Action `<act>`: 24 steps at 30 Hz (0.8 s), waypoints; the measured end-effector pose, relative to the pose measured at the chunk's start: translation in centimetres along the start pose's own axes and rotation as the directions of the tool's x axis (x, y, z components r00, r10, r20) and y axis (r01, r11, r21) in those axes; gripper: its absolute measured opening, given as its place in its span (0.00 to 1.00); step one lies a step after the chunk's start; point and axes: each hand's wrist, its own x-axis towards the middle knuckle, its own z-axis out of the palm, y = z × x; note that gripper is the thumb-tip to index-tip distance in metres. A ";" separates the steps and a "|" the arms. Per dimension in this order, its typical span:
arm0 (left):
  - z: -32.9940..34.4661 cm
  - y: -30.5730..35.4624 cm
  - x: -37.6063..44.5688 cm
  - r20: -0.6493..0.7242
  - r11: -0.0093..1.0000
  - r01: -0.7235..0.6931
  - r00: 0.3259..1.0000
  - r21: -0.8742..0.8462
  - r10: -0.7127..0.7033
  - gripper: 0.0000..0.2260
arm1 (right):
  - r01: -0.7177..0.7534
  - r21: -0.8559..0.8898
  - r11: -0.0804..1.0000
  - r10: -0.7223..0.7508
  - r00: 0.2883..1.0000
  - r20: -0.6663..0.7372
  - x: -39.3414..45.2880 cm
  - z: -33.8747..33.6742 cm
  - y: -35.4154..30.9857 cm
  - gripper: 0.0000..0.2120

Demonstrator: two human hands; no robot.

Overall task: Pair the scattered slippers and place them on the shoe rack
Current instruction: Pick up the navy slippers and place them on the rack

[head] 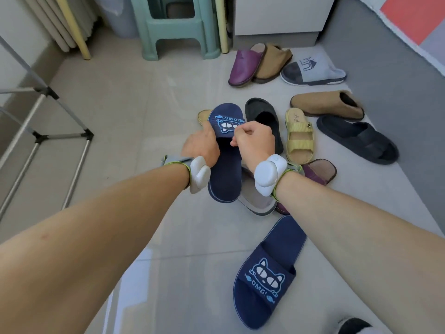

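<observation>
Both hands, left hand (199, 143) and right hand (254, 141), are gripping one navy cat slipper (225, 165) mid-frame; its mate (267, 273) is lying lower right, nearer the right hand.

Pale glossy floor tiles (149, 97); green plastic stool (178, 27) beside white cabinet (279, 18); grey wall (385, 75) at right.

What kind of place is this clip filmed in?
Probably a home entryway or utility corner. Many slippers lie scattered on a tiled floor, a metal shoe rack stands at the left, and a green plastic stool sits by the wall.
</observation>
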 end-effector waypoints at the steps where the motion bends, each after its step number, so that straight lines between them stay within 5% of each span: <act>1: -0.2 -0.2 -0.3 0.000 1.000 -0.013 1.000 -0.002 0.013 0.15 | -0.004 -0.035 0.999 0.004 1.000 -0.004 -0.5 -0.1 -0.1 0.09; 8: -1.1 -1.2 -1.4 0.011 0.989 -0.143 0.990 -0.047 0.144 0.17 | -0.012 -0.375 0.927 0.036 0.998 0.059 -3.3 -1.6 -0.7 0.06; 15: 0.3 -2.2 -5.2 0.020 0.992 -0.122 0.992 0.015 0.121 0.11 | 0.037 -0.495 0.868 0.071 0.978 0.196 -6.6 -2.3 3.0 0.08; 18: 1.2 -2.3 -7.1 0.025 0.998 -0.064 0.998 -0.030 0.065 0.10 | 0.100 -0.658 0.746 0.164 0.931 0.327 -8.4 -3.1 5.6 0.11; 24: 3.4 -2.3 -10.6 0.034 0.996 0.002 0.999 -0.089 0.001 0.08 | 0.257 -0.802 0.540 0.440 0.726 0.529 -14.1 -5.6 10.9 0.17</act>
